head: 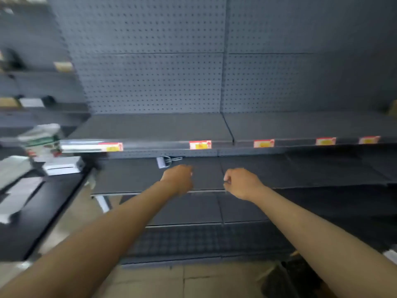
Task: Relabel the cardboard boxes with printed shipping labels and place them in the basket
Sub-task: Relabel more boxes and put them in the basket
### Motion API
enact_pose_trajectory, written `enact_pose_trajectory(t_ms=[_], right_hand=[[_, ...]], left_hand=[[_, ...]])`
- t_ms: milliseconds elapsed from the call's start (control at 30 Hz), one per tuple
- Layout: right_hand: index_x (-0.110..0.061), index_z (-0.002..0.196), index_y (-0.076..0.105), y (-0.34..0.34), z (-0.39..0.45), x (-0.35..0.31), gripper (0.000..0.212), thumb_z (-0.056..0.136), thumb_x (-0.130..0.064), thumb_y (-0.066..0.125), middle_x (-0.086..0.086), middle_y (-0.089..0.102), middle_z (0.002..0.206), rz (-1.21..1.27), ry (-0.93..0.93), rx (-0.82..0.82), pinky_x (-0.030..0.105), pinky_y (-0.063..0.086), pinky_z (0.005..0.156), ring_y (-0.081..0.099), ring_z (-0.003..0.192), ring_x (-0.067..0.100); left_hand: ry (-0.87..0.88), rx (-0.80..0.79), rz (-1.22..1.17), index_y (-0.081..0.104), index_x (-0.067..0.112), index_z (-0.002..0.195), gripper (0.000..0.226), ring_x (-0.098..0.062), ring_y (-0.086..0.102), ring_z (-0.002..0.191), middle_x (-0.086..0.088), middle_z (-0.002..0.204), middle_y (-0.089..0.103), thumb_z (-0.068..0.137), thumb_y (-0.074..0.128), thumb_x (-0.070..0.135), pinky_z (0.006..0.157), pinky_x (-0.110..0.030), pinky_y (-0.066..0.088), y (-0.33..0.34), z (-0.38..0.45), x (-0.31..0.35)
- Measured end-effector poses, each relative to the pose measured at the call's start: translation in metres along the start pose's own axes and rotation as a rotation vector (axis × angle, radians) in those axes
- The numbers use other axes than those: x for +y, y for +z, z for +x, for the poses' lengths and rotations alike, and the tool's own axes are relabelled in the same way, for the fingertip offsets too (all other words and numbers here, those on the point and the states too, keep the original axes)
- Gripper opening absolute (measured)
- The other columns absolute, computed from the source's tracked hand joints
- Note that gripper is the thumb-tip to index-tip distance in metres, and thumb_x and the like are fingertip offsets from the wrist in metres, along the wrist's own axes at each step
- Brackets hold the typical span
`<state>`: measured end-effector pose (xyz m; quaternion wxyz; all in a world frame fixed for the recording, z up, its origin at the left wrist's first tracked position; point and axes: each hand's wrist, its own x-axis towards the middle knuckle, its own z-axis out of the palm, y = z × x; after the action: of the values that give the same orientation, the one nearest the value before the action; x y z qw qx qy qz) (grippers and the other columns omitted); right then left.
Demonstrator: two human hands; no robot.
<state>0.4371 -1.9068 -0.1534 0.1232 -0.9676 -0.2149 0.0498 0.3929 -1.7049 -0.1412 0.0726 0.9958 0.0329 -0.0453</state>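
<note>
Grey steel shelving with a pegboard back fills the view beyond both outstretched arms. The left hand and the right hand hover side by side, apart, fingers curled in, holding nothing. Red-and-yellow price tags line the shelf edge just above them. Blurred white packages lie well to the left of the left hand; whether these are the cardboard boxes cannot be told.

Dark grey pegboard wall behind tiered grey shelves with red-yellow price tags, beige tiled floor.
</note>
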Motion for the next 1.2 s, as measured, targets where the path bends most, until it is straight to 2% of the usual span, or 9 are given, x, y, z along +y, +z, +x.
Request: enact_pose_trajectory(t_ms=[167,367,467,533,667,767,867,1067,1200], right_hand=[[-0.022,0.108,0.063,0.037,0.029,-0.174,0.022,0.091,-0.029,0.052,0.003,0.065,0.114,0.003,-0.276,-0.010,0.034,0.049,0.086,0.060,0.104,0.026],[-0.017,0.109,0.063,0.085,0.028,-0.360,0.023,0.093,-0.021,0.046,0.006,0.063,0.115,-0.007,-0.592,-0.060,0.031,0.044,0.080,0.057,0.106,0.028],[-0.015,0.105,0.062,0.110,0.019,-0.442,0.021,0.092,-0.018,0.045,0.007,0.063,0.113,-0.009,-0.722,-0.116,0.030,0.042,0.075,0.057,0.101,0.028],[-0.018,0.105,0.062,0.128,0.009,-0.493,0.021,0.092,-0.020,0.045,0.005,0.063,0.112,-0.044,-0.818,-0.153,0.032,0.045,0.078,0.057,0.101,0.026],[-0.021,0.109,0.062,0.164,-0.006,-0.587,0.023,0.093,-0.023,0.046,0.005,0.063,0.116,-0.098,-1.003,-0.160,0.033,0.044,0.083,0.057,0.107,0.029],[-0.020,0.107,0.063,0.187,-0.012,-0.652,0.023,0.092,-0.021,0.047,0.006,0.062,0.115,-0.129,-1.146,-0.187,0.033,0.042,0.083,0.056,0.107,0.027],[-0.021,0.103,0.065,0.205,-0.008,-0.716,0.022,0.088,-0.020,0.048,0.004,0.062,0.113,-0.113,-1.227,-0.237,0.033,0.045,0.083,0.056,0.106,0.026],[-0.019,0.095,0.064,0.236,0.013,-0.828,0.020,0.087,-0.021,0.046,0.001,0.066,0.102,-0.051,-1.289,-0.372,0.030,0.045,0.070,0.059,0.092,0.024],[-0.018,0.095,0.064,0.259,0.003,-0.888,0.019,0.091,-0.023,0.047,0.001,0.065,0.098,-0.067,-1.375,-0.446,0.028,0.044,0.065,0.059,0.084,0.019]], left_hand=[[-0.301,0.075,-0.005,0.059,0.016,0.119,0.031,-0.032,0.057,0.114,-0.010,0.126,0.060,0.089,0.051,0.021,0.091,-0.037,0.046,-0.020,-0.101,-0.162],[-0.565,0.118,0.041,0.057,0.012,0.112,0.026,-0.032,0.057,0.109,-0.011,0.119,0.060,0.092,0.044,0.022,0.082,-0.036,0.046,-0.037,-0.227,-0.303],[-0.716,0.131,0.041,0.061,0.014,0.112,0.028,-0.032,0.059,0.105,-0.010,0.116,0.062,0.090,0.044,0.022,0.080,-0.036,0.048,-0.035,-0.288,-0.355],[-0.801,0.135,0.023,0.063,0.014,0.107,0.026,-0.032,0.060,0.104,-0.009,0.114,0.064,0.089,0.044,0.020,0.077,-0.036,0.048,-0.027,-0.328,-0.385],[-0.955,0.143,-0.058,0.063,0.012,0.117,0.033,-0.032,0.056,0.115,-0.011,0.124,0.060,0.090,0.046,0.021,0.094,-0.039,0.049,-0.008,-0.395,-0.446],[-1.079,0.111,-0.092,0.063,0.012,0.120,0.035,-0.031,0.055,0.117,-0.011,0.126,0.060,0.092,0.044,0.022,0.097,-0.041,0.047,0.002,-0.433,-0.491],[-1.199,0.135,-0.129,0.061,0.014,0.122,0.036,-0.031,0.054,0.117,-0.010,0.126,0.059,0.091,0.044,0.023,0.096,-0.040,0.047,0.004,-0.456,-0.539],[-1.397,0.224,-0.195,0.057,0.020,0.125,0.037,-0.031,0.057,0.111,-0.008,0.127,0.056,0.090,0.044,0.025,0.089,-0.034,0.047,-0.002,-0.483,-0.623],[-1.474,0.233,-0.212,0.057,0.022,0.124,0.037,-0.030,0.059,0.106,-0.007,0.126,0.057,0.090,0.044,0.027,0.078,-0.030,0.045,0.004,-0.509,-0.659]])
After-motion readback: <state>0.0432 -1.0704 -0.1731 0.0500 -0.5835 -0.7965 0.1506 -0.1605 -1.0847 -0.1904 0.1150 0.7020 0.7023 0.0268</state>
